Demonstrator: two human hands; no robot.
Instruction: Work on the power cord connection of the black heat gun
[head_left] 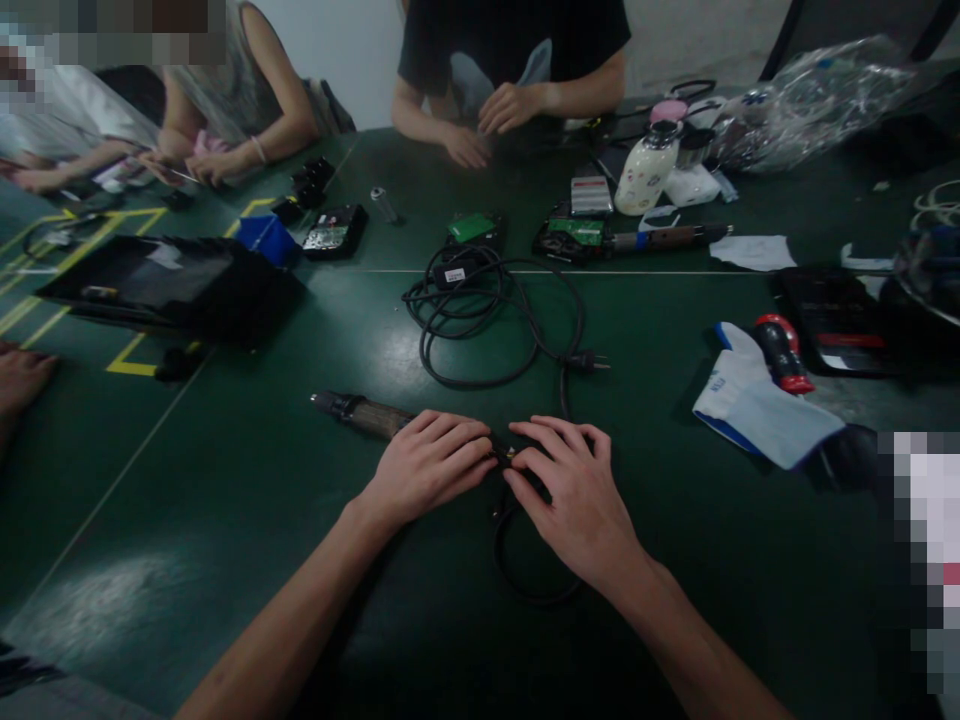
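An electric screwdriver (375, 416) with a brown grip lies on the green table, its tip pointing left. My left hand (435, 462) is closed over its rear end, which the fingers largely hide. Facing it, my right hand (576, 490) pinches the end of a black cord (536, 603), with a small shiny connector part showing between the two hands. Whether connector and screwdriver touch, I cannot tell. The cord loops below my right hand. Beyond both hands lie a coiled black cable (480, 380) and its two-pin plug (589, 361).
At right are a white-blue glove (757, 405), a red-black screwdriver handle (784, 352) and a black tray (836, 320). Opened hard drives (335, 230), another electric screwdriver (671, 238) and a bottle (646, 168) stand farther back. A black bin (172, 285) is at left. Several people sit around.
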